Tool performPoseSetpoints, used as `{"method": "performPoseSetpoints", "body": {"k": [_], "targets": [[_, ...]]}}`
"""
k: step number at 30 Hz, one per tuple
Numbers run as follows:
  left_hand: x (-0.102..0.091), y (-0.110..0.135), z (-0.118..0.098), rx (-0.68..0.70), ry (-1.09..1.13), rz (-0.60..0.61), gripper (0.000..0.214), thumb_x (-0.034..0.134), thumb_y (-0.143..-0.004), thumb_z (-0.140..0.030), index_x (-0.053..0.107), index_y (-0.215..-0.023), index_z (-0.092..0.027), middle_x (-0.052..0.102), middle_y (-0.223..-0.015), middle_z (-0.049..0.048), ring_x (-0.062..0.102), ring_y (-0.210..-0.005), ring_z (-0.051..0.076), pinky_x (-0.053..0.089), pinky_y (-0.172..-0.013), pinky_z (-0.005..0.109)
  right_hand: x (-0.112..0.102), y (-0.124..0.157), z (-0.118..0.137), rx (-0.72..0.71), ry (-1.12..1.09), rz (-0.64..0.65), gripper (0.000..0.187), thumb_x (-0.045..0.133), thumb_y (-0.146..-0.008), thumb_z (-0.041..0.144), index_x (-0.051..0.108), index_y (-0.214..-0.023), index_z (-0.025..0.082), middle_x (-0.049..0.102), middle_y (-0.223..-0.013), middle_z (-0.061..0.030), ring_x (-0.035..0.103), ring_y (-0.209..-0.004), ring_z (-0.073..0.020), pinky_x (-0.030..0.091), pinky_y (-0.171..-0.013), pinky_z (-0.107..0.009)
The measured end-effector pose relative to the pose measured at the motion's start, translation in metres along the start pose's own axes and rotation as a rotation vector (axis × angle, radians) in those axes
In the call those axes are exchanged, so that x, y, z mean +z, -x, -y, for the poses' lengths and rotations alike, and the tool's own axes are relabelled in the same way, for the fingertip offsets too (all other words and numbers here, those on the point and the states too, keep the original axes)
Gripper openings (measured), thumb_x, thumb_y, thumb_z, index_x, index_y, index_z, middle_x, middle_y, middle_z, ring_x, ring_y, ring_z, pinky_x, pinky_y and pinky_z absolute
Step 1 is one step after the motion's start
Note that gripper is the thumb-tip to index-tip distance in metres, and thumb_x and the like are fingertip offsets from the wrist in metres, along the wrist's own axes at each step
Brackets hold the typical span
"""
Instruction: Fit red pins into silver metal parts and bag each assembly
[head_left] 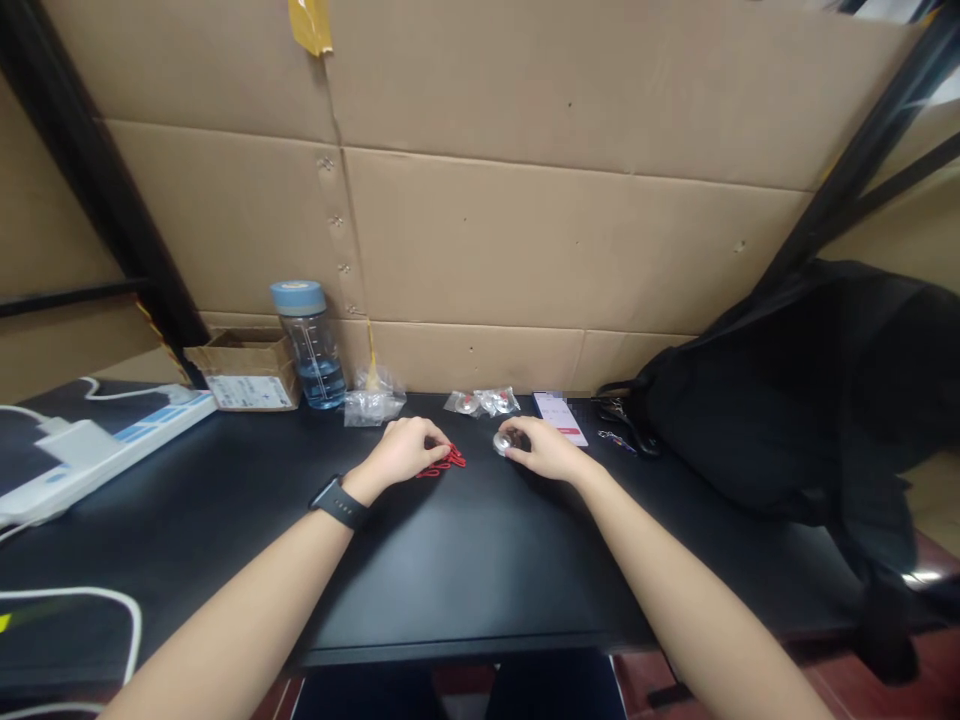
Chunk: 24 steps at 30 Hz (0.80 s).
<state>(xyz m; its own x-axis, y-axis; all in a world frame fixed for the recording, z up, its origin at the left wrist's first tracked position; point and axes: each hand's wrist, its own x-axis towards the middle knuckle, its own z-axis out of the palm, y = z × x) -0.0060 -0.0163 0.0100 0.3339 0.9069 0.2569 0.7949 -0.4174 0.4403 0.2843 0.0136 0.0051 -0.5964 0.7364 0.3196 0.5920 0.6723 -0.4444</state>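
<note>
Both of my hands rest on a black table (450, 560). My left hand (405, 450), with a dark watch on its wrist, has its fingers curled over a bunch of red wire clips (444, 463) lying on the table. My right hand (544, 447) is curled around a small shiny metal part (502, 441), its fingers pinching it. The two hands are a short way apart.
Small clear bags (484, 402) with metal parts, a crumpled bag (371, 405), a phone (561, 417) and a water bottle (311, 345) stand along the cardboard wall. A cardboard box (247, 372) and white power strip (97, 450) sit left; a black backpack (810, 380) fills the right.
</note>
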Motion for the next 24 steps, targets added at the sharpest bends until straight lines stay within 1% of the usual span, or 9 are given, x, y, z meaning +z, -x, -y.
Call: {"method": "performPoseSetpoints", "body": {"k": [3, 6, 9, 12, 15, 18, 20, 24], "targets": [[-0.004, 0.0, -0.005, -0.004, 0.039, -0.04, 0.02, 0.063, -0.087, -0.039, 0.079, -0.089, -0.028, 0.08, -0.096, 0.0005, 0.072, -0.089, 0.022, 0.049, -0.082, 0.03, -0.001, 0.0, 0.0, 0.029, -0.018, -0.011, 0.023, 0.069, -0.084, 0.018, 0.069, -0.107, 0.019, 0.074, -0.096, -0.0054, 0.067, -0.084, -0.0189, 0.05, -0.078, -0.031], [-0.006, 0.001, -0.01, -0.014, 0.068, -0.105, 0.023, 0.058, -0.092, -0.039, 0.076, -0.091, -0.025, 0.079, -0.096, 0.0014, 0.072, -0.086, 0.021, 0.05, -0.082, 0.03, -0.002, 0.0, 0.001, 0.041, -0.034, -0.028, 0.021, 0.068, -0.084, 0.019, 0.07, -0.105, 0.019, 0.074, -0.096, -0.0049, 0.067, -0.084, -0.019, 0.05, -0.078, -0.031], [-0.008, 0.001, -0.015, -0.022, 0.117, -0.15, 0.021, 0.055, -0.093, -0.037, 0.071, -0.092, -0.023, 0.078, -0.095, 0.0015, 0.072, -0.085, 0.019, 0.05, -0.082, 0.029, -0.001, -0.001, 0.003, 0.041, -0.046, -0.05, 0.017, 0.067, -0.085, 0.021, 0.071, -0.102, 0.02, 0.074, -0.094, -0.0043, 0.067, -0.084, -0.0188, 0.05, -0.078, -0.031], [-0.009, 0.002, -0.02, -0.029, 0.135, -0.157, 0.018, 0.058, -0.092, -0.037, 0.069, -0.09, -0.022, 0.078, -0.092, 0.0004, 0.072, -0.082, 0.018, 0.049, -0.082, 0.029, 0.0, -0.002, 0.006, 0.046, -0.044, -0.093, 0.017, 0.068, -0.085, 0.025, 0.071, -0.101, 0.021, 0.074, -0.092, -0.0032, 0.066, -0.082, -0.0181, 0.049, -0.074, -0.03], [-0.01, 0.003, -0.024, -0.032, 0.144, -0.154, 0.015, 0.065, -0.088, -0.036, 0.071, -0.085, -0.023, 0.078, -0.09, -0.0013, 0.072, -0.08, 0.018, 0.049, -0.083, 0.03, 0.003, -0.003, 0.007, 0.073, -0.052, -0.136, 0.018, 0.071, -0.083, 0.029, 0.071, -0.1, 0.022, 0.073, -0.087, -0.002, 0.065, -0.077, -0.0172, 0.048, -0.07, -0.029], [-0.01, 0.003, -0.026, -0.019, 0.186, -0.167, 0.011, 0.071, -0.084, -0.035, 0.075, -0.084, -0.025, 0.079, -0.09, -0.002, 0.073, -0.085, 0.019, 0.05, -0.087, 0.031, 0.005, -0.004, 0.01, 0.113, -0.098, -0.179, 0.022, 0.072, -0.08, 0.03, 0.07, -0.1, 0.022, 0.072, -0.085, -0.0018, 0.064, -0.073, -0.0162, 0.049, -0.067, -0.028], [-0.01, 0.002, -0.026, -0.019, 0.224, -0.185, 0.012, 0.073, -0.082, -0.037, 0.078, -0.086, -0.026, 0.08, -0.093, -0.0015, 0.073, -0.091, 0.021, 0.05, -0.091, 0.032, 0.007, -0.004, 0.014, 0.125, -0.151, -0.211, 0.024, 0.074, -0.079, 0.031, 0.069, -0.1, 0.021, 0.072, -0.087, -0.0023, 0.065, -0.073, -0.016, 0.051, -0.067, -0.028], [-0.008, 0.001, -0.024, -0.034, 0.285, -0.185, 0.02, 0.072, -0.082, -0.04, 0.081, -0.093, -0.026, 0.08, -0.101, 0.0013, 0.073, -0.1, 0.024, 0.052, -0.096, 0.034, 0.013, -0.005, 0.024, 0.091, -0.303, -0.27, 0.029, 0.075, -0.078, 0.032, 0.067, -0.104, 0.021, 0.074, -0.097, -0.005, 0.069, -0.084, -0.0186, 0.055, -0.075, -0.031]]}}
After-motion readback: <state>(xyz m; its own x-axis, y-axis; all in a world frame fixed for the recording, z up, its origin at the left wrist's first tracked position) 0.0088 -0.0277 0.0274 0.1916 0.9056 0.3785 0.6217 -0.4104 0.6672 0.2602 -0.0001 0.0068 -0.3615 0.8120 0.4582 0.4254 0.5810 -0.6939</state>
